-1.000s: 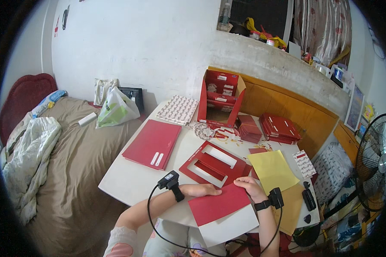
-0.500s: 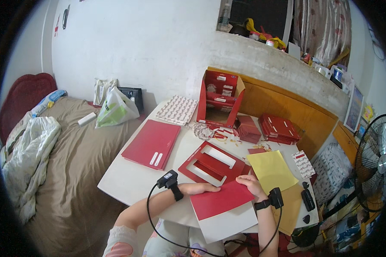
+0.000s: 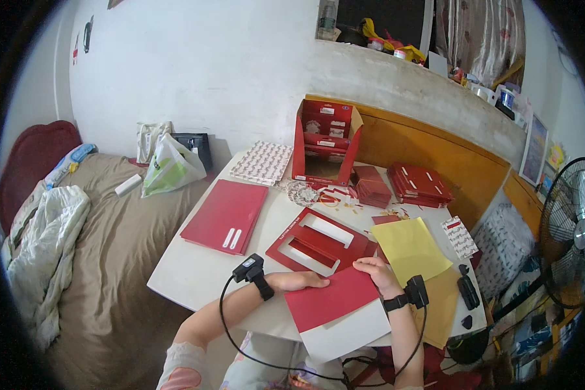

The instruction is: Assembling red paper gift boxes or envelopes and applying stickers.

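Close to me, a sheet of red card (image 3: 331,299) with a white lower part is tilted over the near edge of the table. My left hand (image 3: 302,281) grips its upper left edge, thumb on top and the other fingers hidden beneath. At the upper right corner, my right hand (image 3: 378,273) is closed on the same sheet. Just beyond it lies a flat red cardboard frame (image 3: 283,253) with two cut-out windows. A yellow sheet (image 3: 413,253) lies right of my right hand, overlapping a tan sheet (image 3: 441,305).
On the white table (image 3: 182,273) are a red card stack (image 3: 224,214), patterned sheets (image 3: 261,162), a red display box (image 3: 328,146), small red cards (image 3: 372,186), folded red boxes (image 3: 419,185) and scraps. Black objects (image 3: 467,292) lie at the right edge, near a fan (image 3: 569,227). A bed (image 3: 117,260) stands left.
The view has shifted slightly. Both hands keep hold of the red card sheet, whose lower white part has risen a little. The things on the table have not visibly moved.
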Demonstrator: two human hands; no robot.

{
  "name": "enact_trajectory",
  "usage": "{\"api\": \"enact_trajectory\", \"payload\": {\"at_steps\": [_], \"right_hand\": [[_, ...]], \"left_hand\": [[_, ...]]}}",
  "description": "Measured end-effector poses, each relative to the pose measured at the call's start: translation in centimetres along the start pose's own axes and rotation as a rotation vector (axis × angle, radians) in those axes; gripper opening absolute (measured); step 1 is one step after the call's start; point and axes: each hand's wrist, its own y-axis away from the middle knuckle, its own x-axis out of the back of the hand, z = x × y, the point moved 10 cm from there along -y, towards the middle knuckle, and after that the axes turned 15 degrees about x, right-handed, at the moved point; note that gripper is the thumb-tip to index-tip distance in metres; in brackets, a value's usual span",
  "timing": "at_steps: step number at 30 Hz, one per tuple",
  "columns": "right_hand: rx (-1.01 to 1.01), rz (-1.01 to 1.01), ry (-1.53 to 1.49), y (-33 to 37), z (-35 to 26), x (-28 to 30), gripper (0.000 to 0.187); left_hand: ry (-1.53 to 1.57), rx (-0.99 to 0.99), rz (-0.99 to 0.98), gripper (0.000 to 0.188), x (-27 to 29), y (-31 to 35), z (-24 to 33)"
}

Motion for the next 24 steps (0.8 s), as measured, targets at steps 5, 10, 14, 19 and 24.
{"api": "enact_trajectory", "payload": {"at_steps": [5,10,14,19,24], "right_hand": [[-0.018,0.068,0.078,0.6,-1.7,-0.1,0.016],[-0.038,0.055,0.048,0.5,-0.7,0.2,0.017],[-0.028,0.049,0.059,0.4,-1.5,-0.6,0.017],[0.038,0.081,0.120,0.1,-1.3,0.8,0.016],[-0.021,0.110,0.072,0.5,-0.6,0.8,0.015]], "left_hand": [[0.089,0.010,0.078,0.049,0.5,-0.2,-0.1],[0.207,0.063,0.064,0.045,0.7,-0.3,-0.9],[0.410,0.088,0.057,0.042,2.1,-1.0,-3.0],[0.419,0.061,0.049,0.042,1.4,-0.7,-1.8],[0.147,-0.058,-0.021,0.042,0.7,-0.7,-0.3]]}}
